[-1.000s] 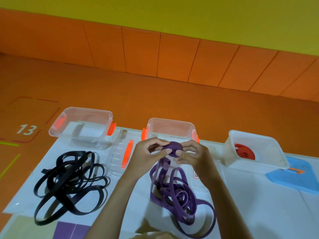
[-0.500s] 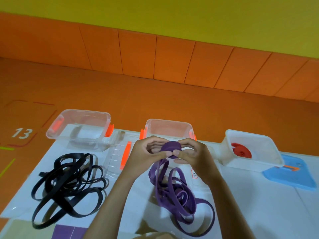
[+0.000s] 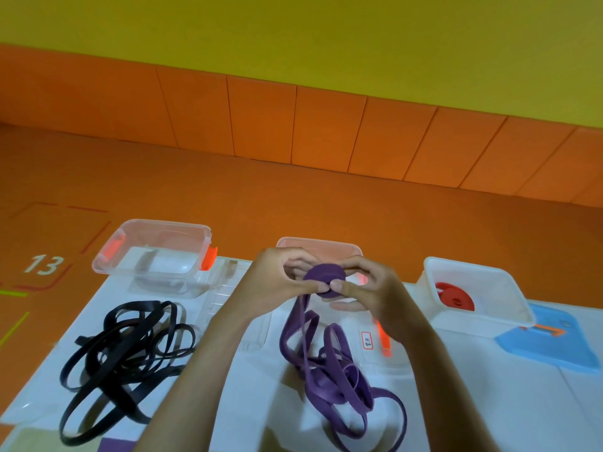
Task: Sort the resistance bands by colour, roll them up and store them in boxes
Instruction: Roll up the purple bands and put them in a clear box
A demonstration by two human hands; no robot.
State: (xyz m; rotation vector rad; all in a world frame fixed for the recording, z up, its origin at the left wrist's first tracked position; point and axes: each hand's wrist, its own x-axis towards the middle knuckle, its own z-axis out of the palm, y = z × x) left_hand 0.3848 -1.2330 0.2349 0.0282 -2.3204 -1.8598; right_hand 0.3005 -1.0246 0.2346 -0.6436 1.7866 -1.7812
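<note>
A partly rolled purple resistance band (image 3: 323,278) is held above the table between both hands. My left hand (image 3: 277,282) grips the roll from the left, and my right hand (image 3: 368,288) pinches it from the right. The band's loose length hangs down into a tangle of purple bands (image 3: 336,380) on the white table. A pile of black bands (image 3: 120,353) lies at the left. Behind my hands stands a clear box (image 3: 326,244) with orange clips, mostly hidden. A second clear box (image 3: 153,252) sits at the back left. A white box (image 3: 509,288) at the right holds a rolled red band (image 3: 453,296).
A clear lid (image 3: 225,298) lies between the two clear boxes. Another lid with an orange clip (image 3: 385,340) and a white label lies under my right wrist. A blue lid (image 3: 554,344) rests right of the white box. Orange floor mats and a wall lie beyond the table (image 3: 489,402).
The purple roll has been turned a little further between my fingers and looks slightly larger. The hands stay in front of the middle box. The view has shifted slightly.
</note>
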